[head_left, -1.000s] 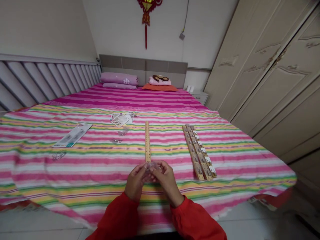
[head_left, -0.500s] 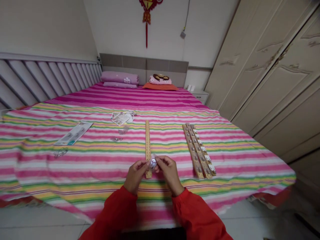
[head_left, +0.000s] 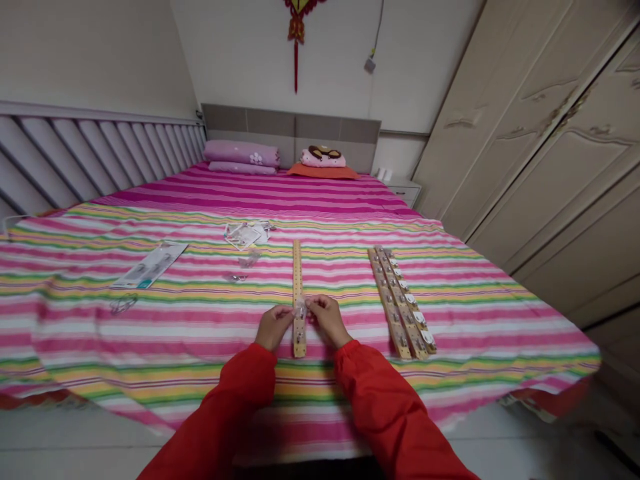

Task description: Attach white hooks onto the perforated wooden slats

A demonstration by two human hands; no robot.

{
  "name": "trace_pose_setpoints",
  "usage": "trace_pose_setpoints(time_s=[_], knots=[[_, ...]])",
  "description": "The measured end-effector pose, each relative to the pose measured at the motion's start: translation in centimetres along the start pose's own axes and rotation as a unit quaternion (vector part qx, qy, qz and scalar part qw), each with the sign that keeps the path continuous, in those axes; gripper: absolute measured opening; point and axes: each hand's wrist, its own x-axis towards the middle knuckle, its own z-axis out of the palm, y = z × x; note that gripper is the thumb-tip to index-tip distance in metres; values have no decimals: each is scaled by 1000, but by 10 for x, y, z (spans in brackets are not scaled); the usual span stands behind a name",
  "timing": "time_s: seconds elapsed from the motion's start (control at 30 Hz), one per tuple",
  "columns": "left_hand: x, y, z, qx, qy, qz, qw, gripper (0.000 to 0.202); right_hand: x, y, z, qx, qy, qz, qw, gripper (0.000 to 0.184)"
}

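Observation:
A long perforated wooden strip (head_left: 297,280) lies lengthwise on the striped bedspread (head_left: 175,333). My left hand (head_left: 273,327) and my right hand (head_left: 325,319) sit on either side of its near part. Both pinch one small clear plastic piece (head_left: 301,309) directly over the strip. Whether the piece touches the strip I cannot tell. Both arms wear red sleeves.
Two wooden strips with clear pieces along them (head_left: 401,300) lie to the right. Opened packaging (head_left: 245,235), a printed card (head_left: 150,265) and loose clear pieces (head_left: 235,277) lie at the left. Pillows (head_left: 243,155) sit at the headboard; a wardrobe (head_left: 550,133) stands on the right.
Both hands have moved forward from the near bed edge, carrying the clear piece onto the wooden strip. More of the strip's near end now shows in front of them.

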Motion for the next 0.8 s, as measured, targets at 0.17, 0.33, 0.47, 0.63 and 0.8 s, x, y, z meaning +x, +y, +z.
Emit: trace_pose_setpoints(time_s=[0.17, 0.33, 0.47, 0.63, 0.8], knots=[[9, -20, 0, -11, 3, 2, 1000, 32, 6, 12, -1, -22, -4, 11, 1000, 22], [13, -26, -1, 15, 18, 16, 1000, 28, 12, 10, 1, -41, -16, 15, 999, 23], [13, -28, -1, 2, 38, 8, 999, 34, 15, 12, 0, -53, -27, 21, 998, 25], [15, -32, 0, -13, 60, 4, 998, 41, 17, 17, -2, -60, -26, 26, 998, 27], [15, -33, 1, 0, 61, 37, 997, 37, 19, 19, -1, -69, -19, 27, 997, 27]])
